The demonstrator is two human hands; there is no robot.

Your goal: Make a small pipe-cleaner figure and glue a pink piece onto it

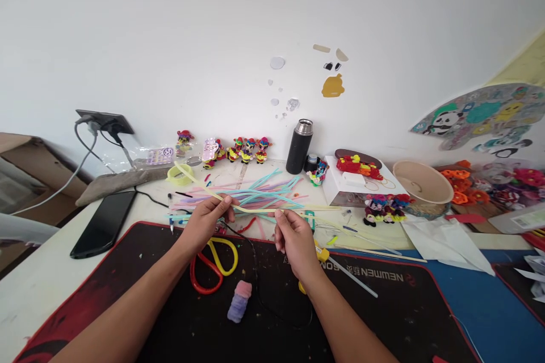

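Fingers [285,223] around slender pale yellow strip [255,211]

Bright, diffuse lighting.
Wall [183,39] is reflecting pale light; clear wrapper [142,157] is glinting; distortion is stretching the edges.

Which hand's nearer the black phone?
Left. The left hand is to the right of the phone, pinching a pale yellow strip; the right hand is farther right, beyond the left one.
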